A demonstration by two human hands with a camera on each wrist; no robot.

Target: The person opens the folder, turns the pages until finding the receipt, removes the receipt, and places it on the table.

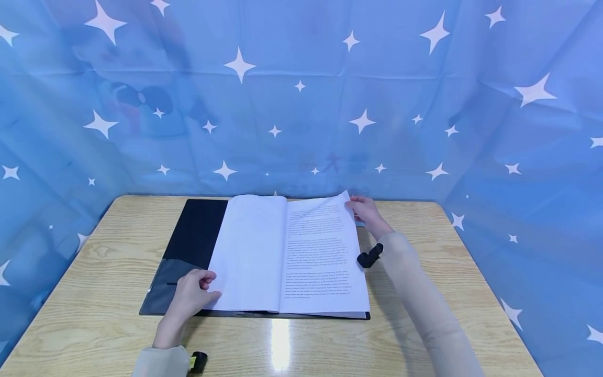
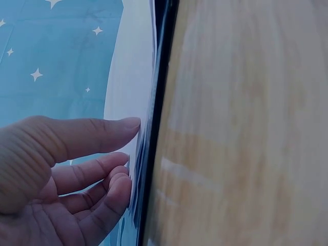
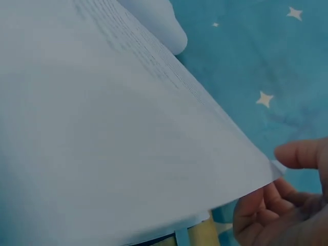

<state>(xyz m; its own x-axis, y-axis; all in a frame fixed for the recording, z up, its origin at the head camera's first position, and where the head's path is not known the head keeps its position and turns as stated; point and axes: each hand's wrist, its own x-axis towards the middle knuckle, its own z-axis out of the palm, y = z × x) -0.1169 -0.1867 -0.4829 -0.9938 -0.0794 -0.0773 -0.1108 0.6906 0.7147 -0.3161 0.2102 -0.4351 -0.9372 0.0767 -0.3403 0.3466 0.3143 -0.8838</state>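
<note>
An opened black folder [image 1: 200, 225] lies on the table with white sheets in it. The left-side page [image 1: 249, 251] looks blank. Printed text covers the right-side page [image 1: 320, 251], whose far right corner is lifted. My right hand [image 1: 365, 212] pinches that corner between thumb and fingers; the right wrist view shows the raised page [image 3: 128, 128] stretching away from the fingertips. At the near left edge of the blank page, my left hand [image 1: 193, 290] rests with fingers loosely bent. Its thumb tip touches the paper [image 2: 130, 77] in the left wrist view.
The folder lies on a wooden table [image 1: 424, 293]. A blue curtain with white stars [image 1: 301, 104] hangs behind and beside the table. A small light-blue tab [image 1: 360, 223] shows below the right hand.
</note>
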